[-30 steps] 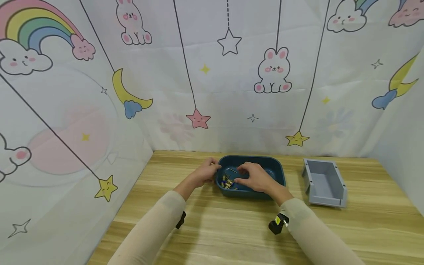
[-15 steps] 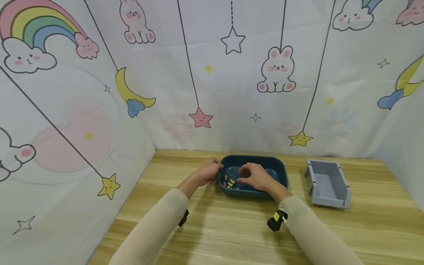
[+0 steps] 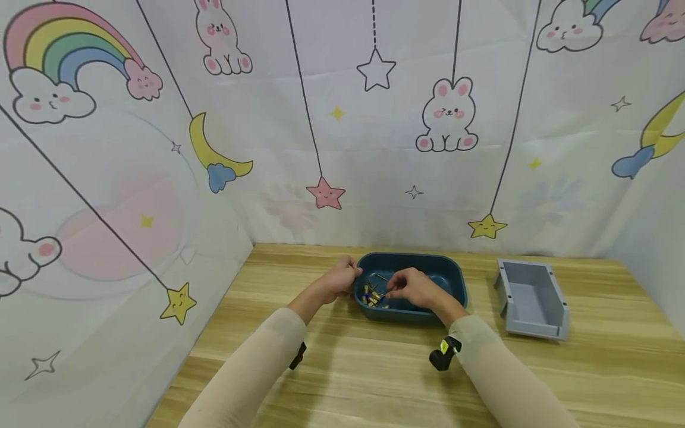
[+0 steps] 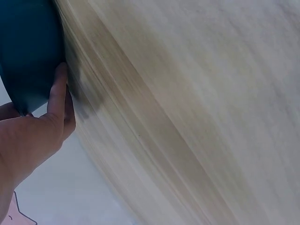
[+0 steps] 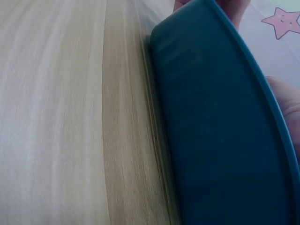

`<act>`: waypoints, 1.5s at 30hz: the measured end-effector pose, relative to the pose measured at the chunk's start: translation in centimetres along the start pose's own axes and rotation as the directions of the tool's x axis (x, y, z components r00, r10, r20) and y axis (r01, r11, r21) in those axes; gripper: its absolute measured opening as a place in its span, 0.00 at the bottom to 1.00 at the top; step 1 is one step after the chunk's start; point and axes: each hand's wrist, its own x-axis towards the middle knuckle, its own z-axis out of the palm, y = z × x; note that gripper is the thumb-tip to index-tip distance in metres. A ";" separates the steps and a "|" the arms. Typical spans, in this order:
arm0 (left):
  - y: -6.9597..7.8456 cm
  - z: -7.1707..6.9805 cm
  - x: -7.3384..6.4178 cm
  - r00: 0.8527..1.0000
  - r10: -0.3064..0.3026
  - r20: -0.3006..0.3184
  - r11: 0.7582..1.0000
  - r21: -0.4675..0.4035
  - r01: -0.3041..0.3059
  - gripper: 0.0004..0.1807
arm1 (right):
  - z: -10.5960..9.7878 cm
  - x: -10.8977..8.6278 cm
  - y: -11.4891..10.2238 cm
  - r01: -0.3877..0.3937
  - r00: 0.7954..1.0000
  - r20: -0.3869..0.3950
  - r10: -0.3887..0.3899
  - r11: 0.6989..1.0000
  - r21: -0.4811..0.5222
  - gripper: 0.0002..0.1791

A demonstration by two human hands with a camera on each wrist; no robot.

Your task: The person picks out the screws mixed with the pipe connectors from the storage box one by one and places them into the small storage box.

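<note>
Dark blue plastic tub sits on the wood-grain table, near the cloth backdrop. Small brass-coloured pieces lie heaped inside, at the tub's left end, with bits of blue among them; individual shapes too small to make out. One thin rod rests on the tub floor, just beyond the heap.

Left hand: pinches the rim at the tub's left end. Left wrist view shows fingers against the outer wall, the rim between them and a digit on the far side.

Right hand: reaches over the near rim into the tub; fingers bent, tips beside the heap. Cannot tell whether a piece is held between thumb and fingers. Right wrist view is mostly filled by the tub's outer wall.

Grey bin stands to the right of the tub, apart from it. Black device at the right wrist, below the pale sleeve.
</note>
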 end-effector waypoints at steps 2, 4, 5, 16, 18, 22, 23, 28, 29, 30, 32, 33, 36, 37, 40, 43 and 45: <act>0.0 0.0 -0.1 1.000 0.006 0.006 1.000 0.001 -0.006 0.07 | 0.0 0.1 0.1 -0.012 1.000 0.005 0.012 1.000 0.007 0.04; -0.1 0.0 -0.2 1.000 0.011 0.009 1.000 0.003 -0.011 0.07 | 0.1 0.2 0.1 -0.015 1.000 0.014 0.015 1.000 0.006 0.03; -0.1 0.0 -0.2 1.000 0.011 0.010 1.000 0.003 -0.011 0.08 | 0.1 0.2 0.1 -0.018 1.000 0.019 0.018 1.000 0.003 0.03; -0.1 -0.1 0.0 0.999 0.023 0.030 1.000 0.007 -0.024 0.08 | 0.0 0.5 -0.1 -0.022 0.999 0.030 0.023 0.999 -0.041 0.03; -0.1 -0.1 0.0 0.999 0.026 0.032 1.000 0.007 -0.026 0.08 | 0.0 0.5 -0.2 -0.032 0.999 0.022 0.033 0.998 -0.050 0.04; -0.1 0.1 -0.1 0.999 0.030 0.041 1.000 0.001 -0.030 0.08 | 0.2 0.5 -0.5 -0.065 0.998 -0.001 0.065 0.995 -0.081 0.04; -0.1 0.1 -0.2 0.999 0.031 0.042 1.000 0.000 -0.031 0.08 | 0.2 0.5 -0.6 -0.073 0.997 -0.007 0.072 0.993 -0.088 0.04; -0.2 0.0 -0.2 0.999 0.029 0.046 1.000 0.001 -0.029 0.08 | 0.5 0.6 -0.9 -0.094 0.996 -0.018 0.093 0.989 -0.114 0.04; -0.2 0.0 -0.2 0.999 0.029 0.045 1.000 0.002 -0.029 0.08 | 0.6 0.6 -0.9 -0.095 0.995 -0.018 0.094 0.988 -0.122 0.04; -0.3 -0.1 -0.2 0.999 0.026 0.045 1.000 0.001 -0.026 0.08 | 0.7 0.7 -1.0 -0.095 0.995 -0.016 0.094 0.987 -0.130 0.04; -0.3 -0.1 -0.2 0.999 0.024 0.044 1.000 0.001 -0.024 0.08 | 0.8 0.7 -1.1 -0.095 0.996 -0.012 0.094 0.985 -0.146 0.05; -0.4 -0.2 -0.2 0.999 0.028 0.042 1.000 0.003 -0.028 0.08 | 0.9 0.8 -1.1 -0.095 0.996 -0.011 0.094 0.984 -0.150 0.05; -0.4 -0.2 -0.2 0.999 0.027 0.039 1.000 0.000 -0.027 0.08 | 0.9 0.9 -1.1 -0.095 0.995 -0.004 0.095 0.982 -0.162 0.07; -0.4 -0.2 -0.3 0.999 0.027 0.040 1.000 0.000 -0.027 0.08 | 0.9 0.9 -1.1 -0.094 0.995 -0.002 0.095 0.982 -0.165 0.07; -0.5 -0.2 -0.3 0.999 0.029 0.043 1.000 0.002 -0.029 0.08 | 0.9 1.0 -0.9 -0.083 0.996 0.009 0.086 0.983 -0.162 0.08; -0.5 -0.1 -0.3 0.998 0.034 0.046 0.999 0.012 -0.035 0.08 | 0.8 1.0 -0.7 -0.086 0.996 0.011 0.088 0.988 -0.132 0.07; -0.5 -0.1 -0.3 0.998 0.039 0.045 0.999 0.017 -0.039 0.09 | 0.7 1.0 -0.6 -0.091 0.996 0.014 0.093 0.990 -0.107 0.07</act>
